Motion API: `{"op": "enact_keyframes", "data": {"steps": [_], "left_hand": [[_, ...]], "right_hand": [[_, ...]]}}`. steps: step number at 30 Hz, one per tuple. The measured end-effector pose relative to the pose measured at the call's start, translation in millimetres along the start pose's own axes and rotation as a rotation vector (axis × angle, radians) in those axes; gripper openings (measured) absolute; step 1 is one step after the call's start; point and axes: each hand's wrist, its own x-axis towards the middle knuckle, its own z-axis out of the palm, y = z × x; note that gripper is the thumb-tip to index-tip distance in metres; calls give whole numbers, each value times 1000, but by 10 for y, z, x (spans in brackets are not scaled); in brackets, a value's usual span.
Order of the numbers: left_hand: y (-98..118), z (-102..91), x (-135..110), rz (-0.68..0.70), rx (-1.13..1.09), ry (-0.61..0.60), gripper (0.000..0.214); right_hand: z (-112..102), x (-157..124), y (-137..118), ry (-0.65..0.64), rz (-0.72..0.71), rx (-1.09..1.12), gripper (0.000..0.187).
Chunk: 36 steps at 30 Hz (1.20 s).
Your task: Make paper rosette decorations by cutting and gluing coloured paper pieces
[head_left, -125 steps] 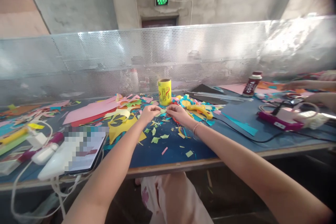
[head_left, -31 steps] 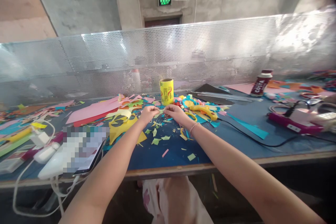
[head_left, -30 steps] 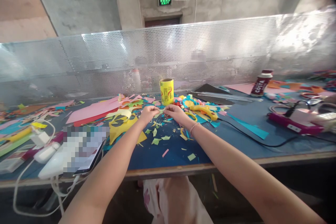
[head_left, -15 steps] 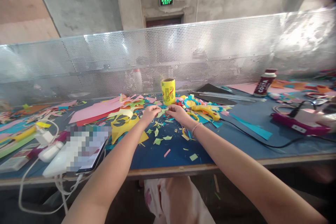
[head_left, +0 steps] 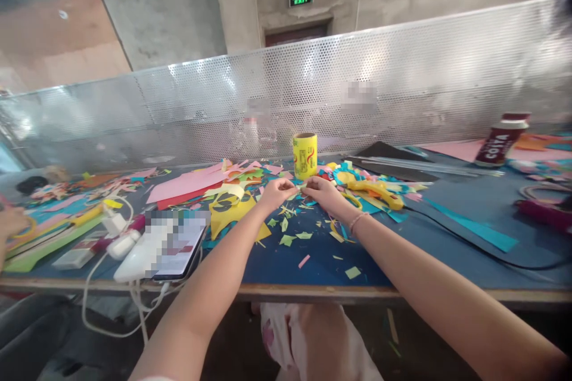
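Note:
Both my arms reach out over a blue table (head_left: 402, 250) strewn with coloured paper scraps. My left hand (head_left: 276, 193) and my right hand (head_left: 322, 191) meet just in front of a yellow tape roll (head_left: 305, 156). Their fingertips pinch together on a small pale green paper piece (head_left: 298, 189) held between them. Yellow scissors (head_left: 373, 190) lie just right of my right hand. A cut yellow paper sheet (head_left: 230, 211) lies left of my left hand.
A phone on a white power bank (head_left: 154, 248) with cables lies at the front left. Pink and red paper sheets (head_left: 187, 186) lie behind it. A brown bottle (head_left: 500, 141) stands far right by a black cable (head_left: 469, 241). Another person's hand (head_left: 9, 221) shows at the left edge. A perforated metal screen (head_left: 402, 83) backs the table.
The view has swung left and tilted, shifting everything to the right. My hands stay together on the small paper piece. Another person's hand has come into view at the left edge.

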Motion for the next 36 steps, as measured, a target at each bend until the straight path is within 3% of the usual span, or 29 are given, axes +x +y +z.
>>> {"op": "enact_keyframes", "data": {"steps": [18,27,36], "left_hand": [[-118,0,66,-68,-187,-41,21],[-59,-39,55,-90,-106,-18,9],[-33,-47,14,15,81,-21,22]], "right_hand": [[-56,27,47,45,-51,-56,19],[-34,-8,9,18,-48,-61,16],[-37,-15,-3,4,-64,-61,16]]}}
